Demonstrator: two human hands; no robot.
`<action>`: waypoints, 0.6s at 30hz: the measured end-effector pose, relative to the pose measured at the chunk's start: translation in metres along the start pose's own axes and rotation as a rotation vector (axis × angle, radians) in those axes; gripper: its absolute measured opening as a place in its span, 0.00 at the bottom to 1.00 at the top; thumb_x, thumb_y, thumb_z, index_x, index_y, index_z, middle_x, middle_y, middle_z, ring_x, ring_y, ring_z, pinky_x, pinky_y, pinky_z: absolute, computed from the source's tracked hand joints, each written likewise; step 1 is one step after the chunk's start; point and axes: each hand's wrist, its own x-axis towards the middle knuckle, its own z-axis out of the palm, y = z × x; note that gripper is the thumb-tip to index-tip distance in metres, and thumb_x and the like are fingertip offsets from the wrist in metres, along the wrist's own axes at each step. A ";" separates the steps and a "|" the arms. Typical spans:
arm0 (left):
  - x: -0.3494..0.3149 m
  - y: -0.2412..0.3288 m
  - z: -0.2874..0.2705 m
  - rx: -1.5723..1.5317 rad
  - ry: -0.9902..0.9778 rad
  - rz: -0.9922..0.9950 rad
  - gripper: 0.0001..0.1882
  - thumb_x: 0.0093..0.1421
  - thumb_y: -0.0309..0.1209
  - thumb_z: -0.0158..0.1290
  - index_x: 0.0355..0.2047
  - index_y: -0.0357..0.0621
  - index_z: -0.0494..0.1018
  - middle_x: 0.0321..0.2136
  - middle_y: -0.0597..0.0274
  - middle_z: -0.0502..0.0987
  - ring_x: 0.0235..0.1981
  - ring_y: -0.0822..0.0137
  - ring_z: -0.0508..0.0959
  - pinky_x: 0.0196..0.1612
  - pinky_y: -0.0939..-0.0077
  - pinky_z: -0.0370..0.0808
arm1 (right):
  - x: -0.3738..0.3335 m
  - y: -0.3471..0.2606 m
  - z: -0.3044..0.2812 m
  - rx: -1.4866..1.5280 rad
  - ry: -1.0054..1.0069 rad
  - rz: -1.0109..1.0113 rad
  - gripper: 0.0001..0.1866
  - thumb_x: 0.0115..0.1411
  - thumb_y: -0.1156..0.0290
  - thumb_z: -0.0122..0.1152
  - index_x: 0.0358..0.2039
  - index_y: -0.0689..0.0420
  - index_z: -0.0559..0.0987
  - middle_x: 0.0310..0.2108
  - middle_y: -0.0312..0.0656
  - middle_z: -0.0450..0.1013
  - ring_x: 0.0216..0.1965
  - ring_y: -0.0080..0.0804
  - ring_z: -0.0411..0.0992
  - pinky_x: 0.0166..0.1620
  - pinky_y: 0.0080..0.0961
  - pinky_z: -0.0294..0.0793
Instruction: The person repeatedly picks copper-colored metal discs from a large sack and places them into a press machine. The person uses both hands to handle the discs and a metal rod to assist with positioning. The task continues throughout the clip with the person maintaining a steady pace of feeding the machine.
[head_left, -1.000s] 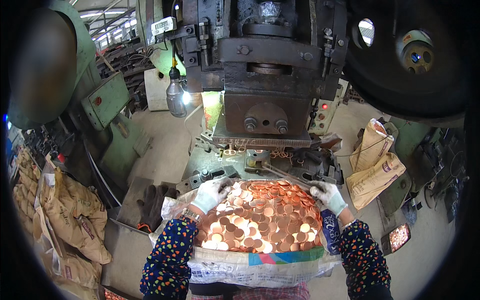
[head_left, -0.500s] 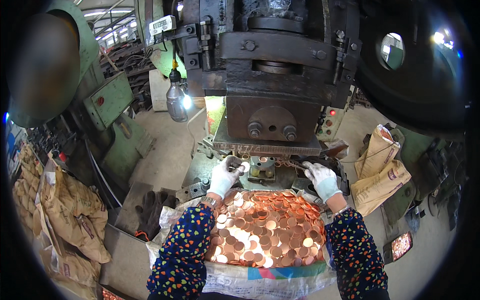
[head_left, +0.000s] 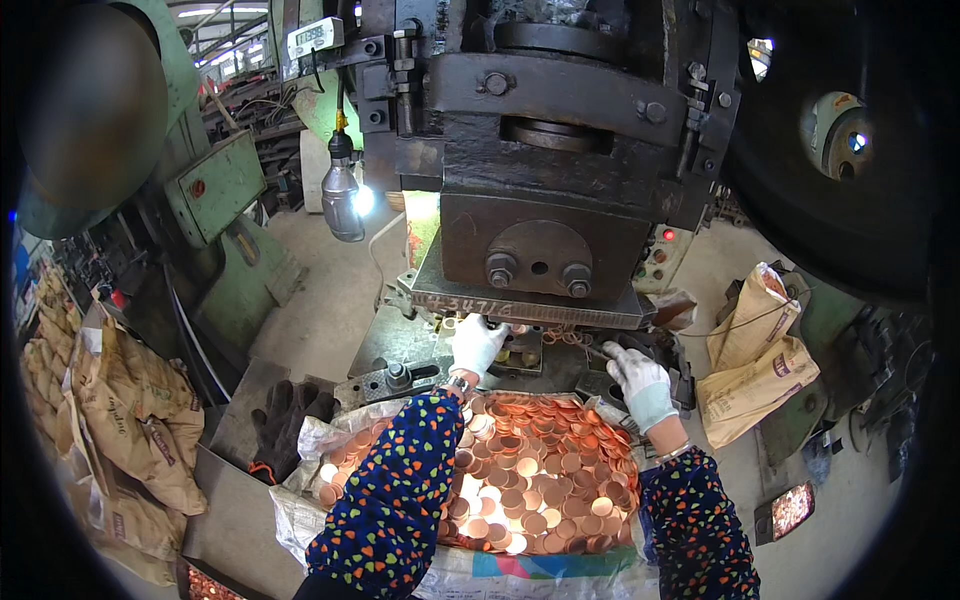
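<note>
My left hand (head_left: 477,345), in a white glove, reaches in under the press ram (head_left: 540,245) beside the small die (head_left: 522,352). Its fingers are drawn together at the tips, and what they hold is hidden. My right hand (head_left: 642,384), also gloved, is closed around the end of a thin dark rod (head_left: 592,349) to the right of the die. Below both hands lies a heap of round copper discs (head_left: 545,480) in an opened white woven sack (head_left: 590,580). Thin copper-coloured rings (head_left: 565,335) rest behind the rod.
A lit work lamp (head_left: 343,200) hangs left of the ram. A dark glove (head_left: 290,425) lies on the metal ledge at left. Paper sacks (head_left: 140,430) stand at far left, more sacks (head_left: 755,385) at right. A large dark wheel (head_left: 820,170) rises upper right.
My left hand has moved forward and right, from holding a disc above the heap to beside the die. The right hand keeps its place by the rod. The view has shifted slightly.
</note>
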 end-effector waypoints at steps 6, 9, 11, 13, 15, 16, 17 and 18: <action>0.005 0.016 -0.002 0.268 -0.137 -0.002 0.20 0.47 0.49 0.61 0.27 0.44 0.80 0.23 0.51 0.79 0.28 0.52 0.79 0.32 0.62 0.76 | -0.018 0.010 -0.012 0.259 -0.013 0.057 0.16 0.61 0.63 0.52 0.47 0.54 0.76 0.35 0.50 0.74 0.38 0.48 0.73 0.41 0.38 0.71; 0.002 0.017 -0.005 0.313 -0.113 0.118 0.19 0.50 0.49 0.59 0.28 0.46 0.80 0.24 0.52 0.79 0.27 0.52 0.79 0.31 0.62 0.76 | -0.024 0.012 -0.014 0.315 -0.097 0.074 0.18 0.60 0.62 0.53 0.48 0.56 0.76 0.38 0.52 0.75 0.41 0.49 0.72 0.44 0.37 0.71; 0.000 0.017 -0.008 0.351 -0.082 0.211 0.19 0.52 0.50 0.56 0.28 0.47 0.80 0.22 0.53 0.78 0.26 0.53 0.79 0.29 0.63 0.76 | -0.024 0.012 -0.014 0.322 -0.096 0.040 0.18 0.60 0.61 0.53 0.48 0.56 0.76 0.38 0.52 0.75 0.41 0.49 0.72 0.44 0.37 0.70; -0.002 0.019 -0.010 0.368 -0.078 0.285 0.18 0.54 0.49 0.55 0.29 0.48 0.80 0.22 0.54 0.78 0.26 0.53 0.79 0.29 0.62 0.76 | -0.021 0.011 -0.014 0.322 -0.105 0.021 0.19 0.60 0.60 0.53 0.47 0.56 0.76 0.39 0.52 0.75 0.42 0.50 0.72 0.44 0.38 0.70; -0.004 0.022 -0.013 0.382 -0.134 0.278 0.11 0.54 0.43 0.55 0.29 0.51 0.79 0.25 0.55 0.77 0.30 0.54 0.78 0.33 0.63 0.75 | -0.018 0.009 -0.014 0.314 -0.125 0.016 0.19 0.60 0.60 0.53 0.47 0.57 0.76 0.39 0.53 0.75 0.42 0.50 0.72 0.44 0.38 0.70; -0.004 0.022 -0.016 0.363 -0.122 0.285 0.11 0.54 0.43 0.55 0.29 0.52 0.80 0.26 0.55 0.77 0.30 0.54 0.78 0.33 0.63 0.75 | -0.017 0.007 -0.015 0.274 -0.147 0.020 0.19 0.60 0.60 0.52 0.47 0.57 0.76 0.40 0.53 0.75 0.42 0.50 0.72 0.45 0.38 0.70; -0.006 0.023 -0.019 0.344 -0.110 0.293 0.11 0.54 0.42 0.55 0.30 0.52 0.80 0.26 0.55 0.77 0.29 0.54 0.78 0.33 0.63 0.75 | -0.016 0.005 -0.016 0.233 -0.166 0.026 0.19 0.60 0.60 0.52 0.47 0.57 0.76 0.40 0.53 0.75 0.42 0.50 0.72 0.45 0.38 0.70; -0.007 0.024 -0.022 0.317 -0.124 0.284 0.10 0.54 0.42 0.55 0.30 0.53 0.80 0.27 0.55 0.77 0.29 0.54 0.78 0.33 0.63 0.75 | -0.015 0.002 -0.019 0.191 -0.187 0.033 0.19 0.60 0.60 0.52 0.47 0.57 0.76 0.40 0.53 0.75 0.42 0.50 0.72 0.45 0.38 0.70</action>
